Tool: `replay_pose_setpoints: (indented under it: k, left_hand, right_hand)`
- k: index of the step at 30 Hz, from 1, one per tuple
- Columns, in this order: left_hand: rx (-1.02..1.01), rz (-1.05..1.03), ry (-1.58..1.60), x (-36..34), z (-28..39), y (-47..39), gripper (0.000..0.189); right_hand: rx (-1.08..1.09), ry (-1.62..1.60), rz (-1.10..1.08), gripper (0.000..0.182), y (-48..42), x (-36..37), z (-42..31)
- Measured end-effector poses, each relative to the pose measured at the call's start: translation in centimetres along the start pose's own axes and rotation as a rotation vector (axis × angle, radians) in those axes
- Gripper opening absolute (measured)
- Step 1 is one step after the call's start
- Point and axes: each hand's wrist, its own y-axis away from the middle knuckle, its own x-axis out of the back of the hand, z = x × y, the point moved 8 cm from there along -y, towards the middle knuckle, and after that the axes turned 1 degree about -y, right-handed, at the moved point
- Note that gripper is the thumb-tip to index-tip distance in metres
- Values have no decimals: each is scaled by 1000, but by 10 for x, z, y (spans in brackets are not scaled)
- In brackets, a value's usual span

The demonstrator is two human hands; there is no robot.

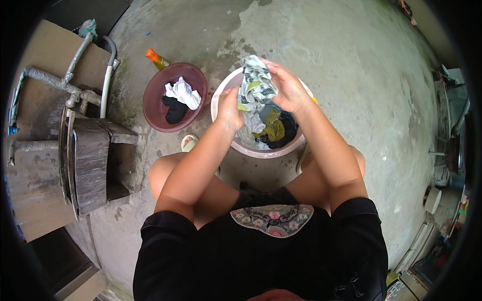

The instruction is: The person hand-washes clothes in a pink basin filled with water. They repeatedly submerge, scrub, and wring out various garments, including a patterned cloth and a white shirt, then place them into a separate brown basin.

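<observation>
Between my two hands is a bunched, patterned cloth (257,83), white with green and dark leaf-like marks. My left hand (229,109) grips its lower left side. The fingers of my right hand (284,84) hold its right side. Directly below stands a pale pink plastic basin (263,152), its far part covered by the cloth and hands. In this basin lie wet clothes: an olive-green cloth (274,128), a whitish cloth (254,121) and a black garment (289,131).
Left of the pale basin, a dark red basin (150,109) holds a white cloth (183,93) and a black cloth (174,110). A yellow bottle with an orange cap (157,58) is behind it. Wrapped pipes (49,78) and a stone sink (90,161) stand farther left on the concrete floor (339,56).
</observation>
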Motion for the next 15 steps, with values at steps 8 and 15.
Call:
replay_pose_setpoints:
  k: [8, 15]
  left_hand:
    - [54, 58, -91, -6, -13, 9, 25]
    - [4, 89, -102, -9, -7, 23, 47]
  right_hand:
    - [482, 1079, 0, 63, 13, -38, 4]
    - [899, 1316, 394, 19, 20, -11, -43]
